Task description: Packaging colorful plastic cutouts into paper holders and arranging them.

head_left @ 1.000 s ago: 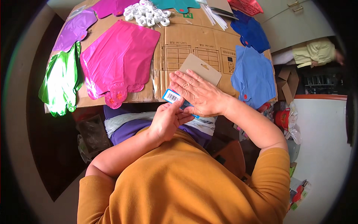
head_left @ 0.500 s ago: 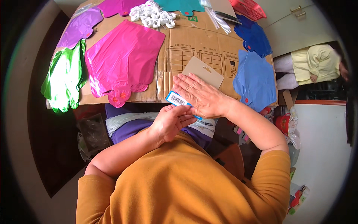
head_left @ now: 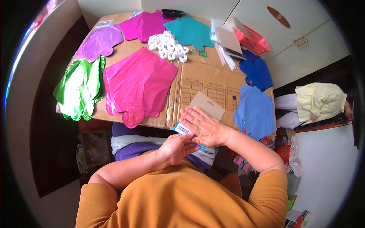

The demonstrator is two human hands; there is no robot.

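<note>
At the near edge of the table, my left hand [head_left: 175, 149] pinches the lower end of a small blue-edged card with a barcode [head_left: 183, 130]. My right hand [head_left: 207, 131] lies flat, fingers stretched out, over a grey-brown backing card [head_left: 209, 105] that has a hang hole at its far end. Its palm covers the lower part of that backing card and some of the barcode piece, so how the two meet is hidden. Left of my hands, a stack of shiny pink foil balloons [head_left: 138, 85] lies flat, tabs toward me.
Around the cardboard-covered tabletop [head_left: 190, 74] lie green [head_left: 78, 87], purple [head_left: 99, 42], magenta [head_left: 143, 26], teal [head_left: 190, 32], dark blue [head_left: 257, 71] and light blue foil balloons [head_left: 254, 108]. White ribbon rolls [head_left: 167, 47], white sticks [head_left: 226, 56] and a red basket [head_left: 253, 41] sit farther back. A person in yellow [head_left: 319, 102] is at right.
The view has tilted, so the table and both hands sit lower in the picture and more of the far side shows. My hands keep nearly the same hold.
</note>
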